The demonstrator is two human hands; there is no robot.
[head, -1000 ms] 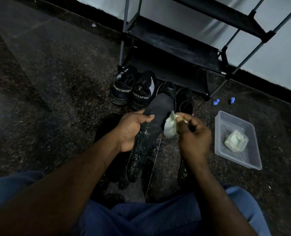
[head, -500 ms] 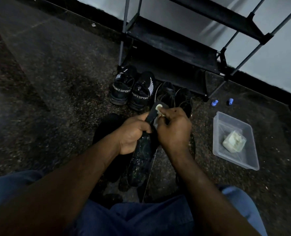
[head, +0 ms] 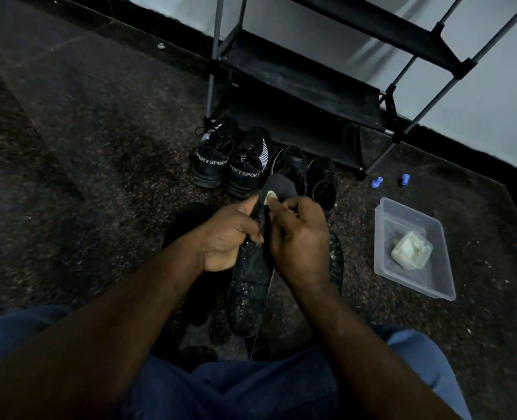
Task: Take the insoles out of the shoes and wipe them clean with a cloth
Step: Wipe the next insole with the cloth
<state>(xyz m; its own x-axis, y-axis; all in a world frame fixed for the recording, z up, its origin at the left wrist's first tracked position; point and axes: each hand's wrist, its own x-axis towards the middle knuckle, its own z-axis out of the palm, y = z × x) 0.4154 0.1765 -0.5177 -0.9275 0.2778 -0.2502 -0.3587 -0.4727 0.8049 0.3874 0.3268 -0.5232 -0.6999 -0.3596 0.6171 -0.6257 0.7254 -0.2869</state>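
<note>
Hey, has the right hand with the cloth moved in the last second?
Yes. The right hand has shifted left, away from the plastic tub, bringing the cloth onto the insole held by the left hand.

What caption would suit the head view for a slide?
Left hand holds a black insole; right hand presses a pale cloth on it.

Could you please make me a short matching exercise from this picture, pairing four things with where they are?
Things:
1. insole
2. small cloth
3. clear tray
4. SPORT shoes

Places:
A. on the floor at the person's right
B. gripped by the left hand
C. at the foot of the rack
D. pinched by the right hand

Pairs: 1-B; 2-D; 3-A; 4-C
</note>
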